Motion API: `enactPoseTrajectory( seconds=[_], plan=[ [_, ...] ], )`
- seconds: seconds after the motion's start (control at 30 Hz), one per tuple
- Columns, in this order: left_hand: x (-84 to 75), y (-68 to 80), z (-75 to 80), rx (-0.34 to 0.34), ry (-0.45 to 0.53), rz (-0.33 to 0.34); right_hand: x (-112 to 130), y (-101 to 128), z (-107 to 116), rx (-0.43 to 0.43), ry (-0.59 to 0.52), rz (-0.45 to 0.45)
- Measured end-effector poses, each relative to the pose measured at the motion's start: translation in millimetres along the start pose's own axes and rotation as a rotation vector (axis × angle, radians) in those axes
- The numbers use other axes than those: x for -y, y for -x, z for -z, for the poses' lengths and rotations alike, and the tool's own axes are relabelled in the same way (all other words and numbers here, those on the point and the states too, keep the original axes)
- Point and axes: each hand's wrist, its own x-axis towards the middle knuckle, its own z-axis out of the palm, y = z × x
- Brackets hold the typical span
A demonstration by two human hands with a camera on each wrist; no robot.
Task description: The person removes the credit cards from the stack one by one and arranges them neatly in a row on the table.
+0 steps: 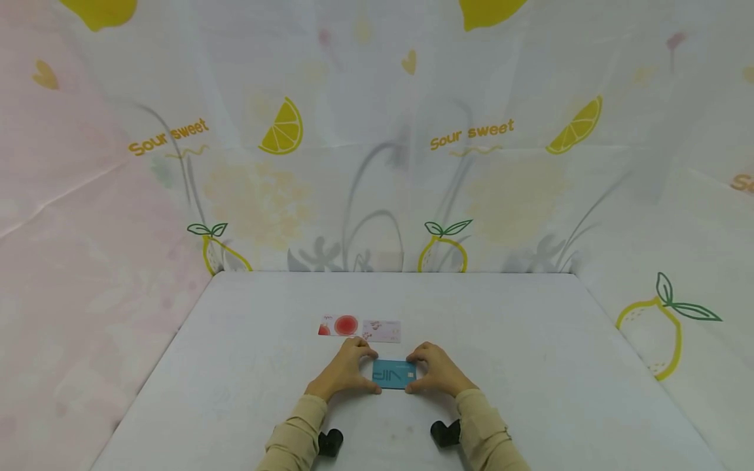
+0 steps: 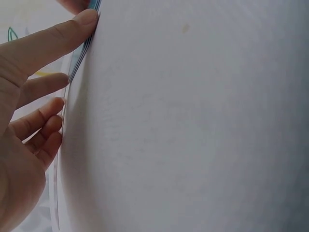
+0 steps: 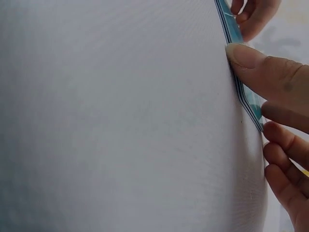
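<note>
- Low in the middle of the head view, a blue card [image 1: 394, 374] lies on the white table [image 1: 530, 366], a thin flat rectangle with pale lettering on its face.
- From the wrist views the card shows edge-on as a narrow striped band, several thin layers stacked together, so it may be a small pile of cards rather than one.
- Both hands hold it between them: the left hand [image 1: 346, 371] pinches its left end, the right hand [image 1: 437, 373] pinches its right end, thumbs on the near edge and fingers curled over the far edge.
- Upper left in the left wrist view, a fingertip [image 2: 86, 18] presses the card's edge [image 2: 79, 55], with the other fingers bent behind it.
- Upper right in the right wrist view, the thumb tip [image 3: 244, 54] rests against the card's edge [image 3: 241, 92]; the remaining fingers curl below.
- Just beyond the hands, toward the middle of the head view, two more cards lie flat side by side: one with a red circle [image 1: 338, 325] and a pale pink one [image 1: 381, 331].
- The table's surface looks smooth and matte.
- A thin wrinkled cloth printed with lemons [image 1: 283, 131] stands behind and beside the table.
- Beige sleeves [image 1: 297, 438] cover both forearms.
</note>
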Motion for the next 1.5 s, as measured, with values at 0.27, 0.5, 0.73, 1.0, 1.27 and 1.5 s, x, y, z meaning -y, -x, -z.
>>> enactPoseTrajectory(
  seconds=[0.27,0.5,0.73,1.0,1.27,1.5],
  plan=[
    [-1.4,0.5,0.0,-0.004,0.013,-0.001,1.0,-0.1,-1.4,-0.007,-0.009,-0.015],
    [-2.5,0.6,0.2,-0.004,0.025,0.007,1.8,-0.5,-1.7,-0.006,-0.004,-0.040],
    [-2.5,0.7,-0.4,-0.017,0.030,-0.001,4.1,-1.3,-1.6,-0.011,-0.004,-0.047],
    [-2.3,0.0,-0.8,-0.021,0.035,-0.004,4.3,0.7,-2.3,-0.021,0.005,-0.044],
    [-5.1,0.2,1.0,-0.017,0.041,-0.001,0.2,1.7,-1.6,-0.020,0.004,-0.032],
    [-5.4,2.1,1.2,-0.023,0.046,-0.003,0.0,1.6,0.1,-0.003,0.001,-0.011]
  ],
)
